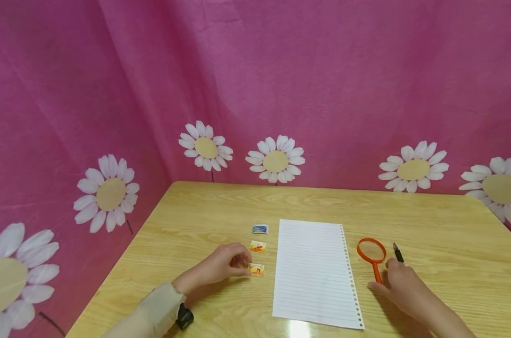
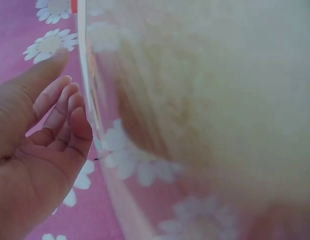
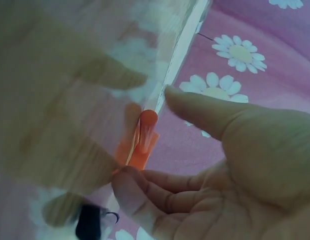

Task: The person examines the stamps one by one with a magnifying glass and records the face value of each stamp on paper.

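My left hand (image 1: pixel 223 264) is by the left edge of a small yellow and orange stamp-like picture (image 1: pixel 257 270), fingertips at its edge. In the left wrist view that hand (image 2: pixel 45 135) has loosely bent fingers, the thumb apart, and nothing visible between them. Two more such pictures lie farther back, one yellow and red (image 1: pixel 258 246), one blue and green (image 1: pixel 260 229). My right hand (image 1: pixel 405 284) reaches around the red magnifying glass (image 1: pixel 377 272) lying on the table. In the right wrist view, its thumb and fingers stand apart on either side of the orange-red handle (image 3: pixel 147 132).
Between the hands lies a lined sheet of paper (image 1: pixel 314 272) with punched holes along its right edge. A black pen (image 1: pixel 398 253) lies just beyond the right hand. The wooden table (image 1: pixel 221 202) meets a pink, daisy-printed curtain (image 1: pixel 323 94) at the back and left.
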